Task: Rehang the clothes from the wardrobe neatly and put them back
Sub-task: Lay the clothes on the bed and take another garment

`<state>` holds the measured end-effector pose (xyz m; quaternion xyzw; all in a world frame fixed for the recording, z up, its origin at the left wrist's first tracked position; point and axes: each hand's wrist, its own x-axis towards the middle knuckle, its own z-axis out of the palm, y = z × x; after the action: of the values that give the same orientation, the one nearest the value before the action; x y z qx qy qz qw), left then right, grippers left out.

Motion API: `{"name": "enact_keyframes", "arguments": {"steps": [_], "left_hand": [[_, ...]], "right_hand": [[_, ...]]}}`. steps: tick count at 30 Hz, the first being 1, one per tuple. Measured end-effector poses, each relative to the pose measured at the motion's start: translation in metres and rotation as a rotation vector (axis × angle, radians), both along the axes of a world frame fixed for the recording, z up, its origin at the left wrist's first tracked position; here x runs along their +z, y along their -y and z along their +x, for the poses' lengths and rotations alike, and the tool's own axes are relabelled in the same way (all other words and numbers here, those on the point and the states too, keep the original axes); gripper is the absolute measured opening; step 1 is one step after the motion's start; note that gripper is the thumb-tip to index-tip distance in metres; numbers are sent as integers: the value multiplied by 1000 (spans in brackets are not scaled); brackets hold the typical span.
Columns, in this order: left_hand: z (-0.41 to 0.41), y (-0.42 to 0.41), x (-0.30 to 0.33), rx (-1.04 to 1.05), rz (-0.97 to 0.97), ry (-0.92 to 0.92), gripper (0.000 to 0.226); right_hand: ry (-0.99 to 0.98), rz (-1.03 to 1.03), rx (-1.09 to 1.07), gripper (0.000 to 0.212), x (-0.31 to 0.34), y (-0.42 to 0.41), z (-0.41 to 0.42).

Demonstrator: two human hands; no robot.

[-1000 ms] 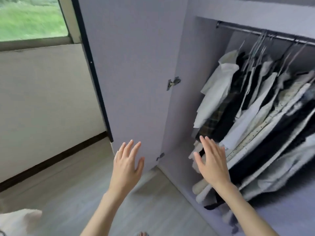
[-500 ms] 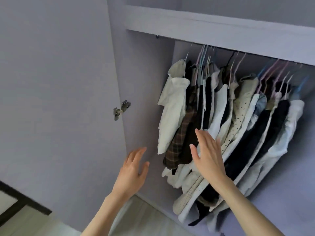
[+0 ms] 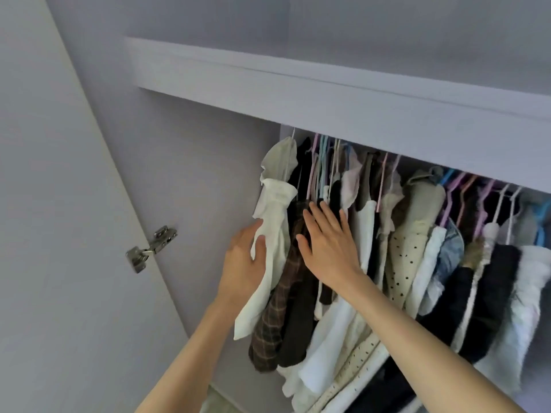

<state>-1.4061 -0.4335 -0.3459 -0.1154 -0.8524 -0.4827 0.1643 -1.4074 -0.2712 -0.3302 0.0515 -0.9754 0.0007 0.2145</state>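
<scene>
At the left end of the wardrobe rail, crowded clothes (image 3: 402,257) hang on pastel hangers under the shelf board (image 3: 298,90). Left hand (image 3: 243,263) cups the white shirt (image 3: 272,234), outermost garment; thumb lies across its front and the other fingers pass behind the cloth, apparently pinching it to draw it clear of the rest. Right hand (image 3: 328,245) lies flat, fingers straight and spread, pressed on the brown plaid garment (image 3: 283,293) and dark pieces beside it, probably to hold the neighbours back. Wardrobe door (image 3: 59,234) stands open at left, hinge (image 3: 150,248) exposed. Shirt not yet off the rail.
</scene>
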Motion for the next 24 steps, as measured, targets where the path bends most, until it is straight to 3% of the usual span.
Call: {"name": "enact_keyframes", "arguments": {"steps": [8,15,24], "left_hand": [[-64,-46,15,-41,-94,101,54],[-84,-38,10,148,-185,66,31],[-94,-24,40,269,11,-82,26]], "right_hand": [[-148,-3,48,48,-14,-22,-6],[-123,-17,56,48,-19,-28,-8],[-130,-37,64,48,-19,-28,-8]]}}
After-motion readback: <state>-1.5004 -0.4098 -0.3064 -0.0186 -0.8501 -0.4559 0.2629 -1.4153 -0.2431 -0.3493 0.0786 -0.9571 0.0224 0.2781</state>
